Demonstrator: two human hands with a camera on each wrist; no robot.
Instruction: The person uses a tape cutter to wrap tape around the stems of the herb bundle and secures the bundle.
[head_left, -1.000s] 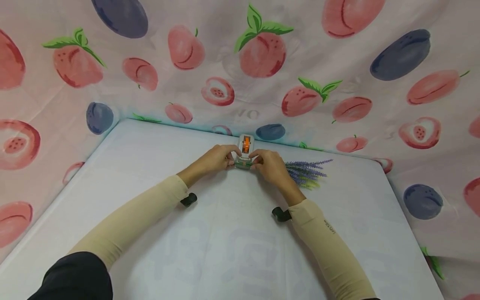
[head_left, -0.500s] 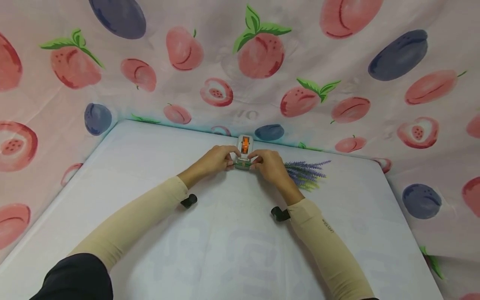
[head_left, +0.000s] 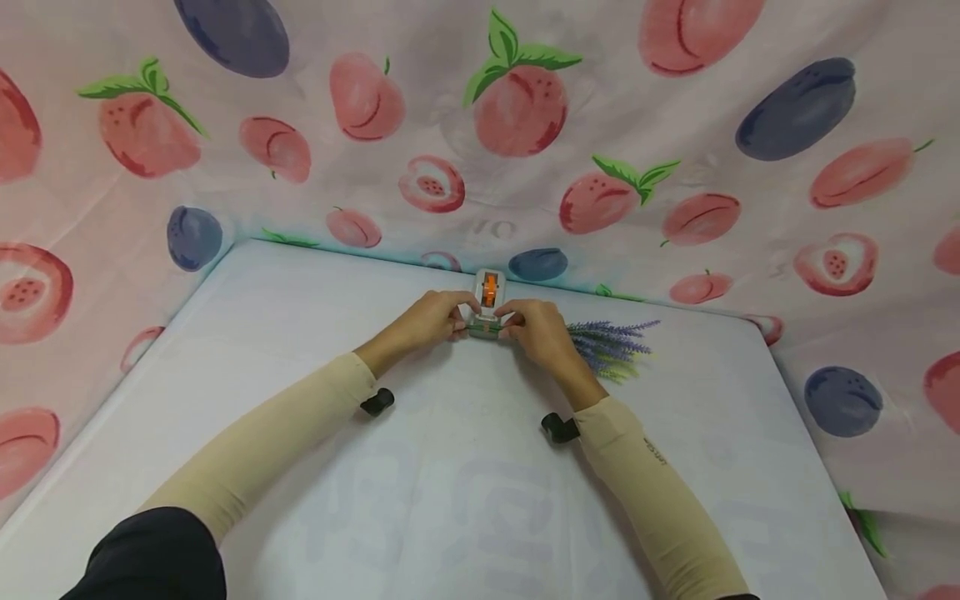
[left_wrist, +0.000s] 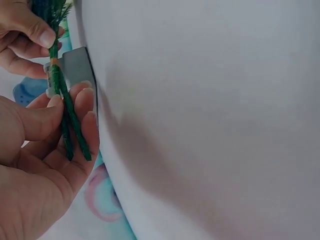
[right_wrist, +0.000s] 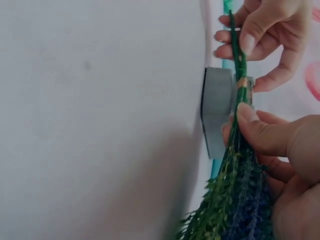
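Note:
A bunch of artificial lavender [head_left: 611, 343] lies crosswise in both hands, its purple and green flower end to the right. My left hand [head_left: 433, 317] pinches the green stems [left_wrist: 75, 125] near their cut ends between thumb and fingers. Closer to the flowers [right_wrist: 245, 195], my right hand [head_left: 542, 332] grips the same stems. Between the hands a narrow orange-tan band [right_wrist: 242, 82] circles the stems. Right behind them stands a grey tape dispenser [right_wrist: 218, 92] with an orange wheel [head_left: 490, 291]; the stems cross its front end in the head view.
The white-covered table [head_left: 465, 483] meets a fruit-patterned cloth wall [head_left: 450, 100] just behind the dispenser. Similar cloth hangs at the left and right sides. Black wrist cameras [head_left: 377, 402] stick out from under both beige sleeves [head_left: 645, 492].

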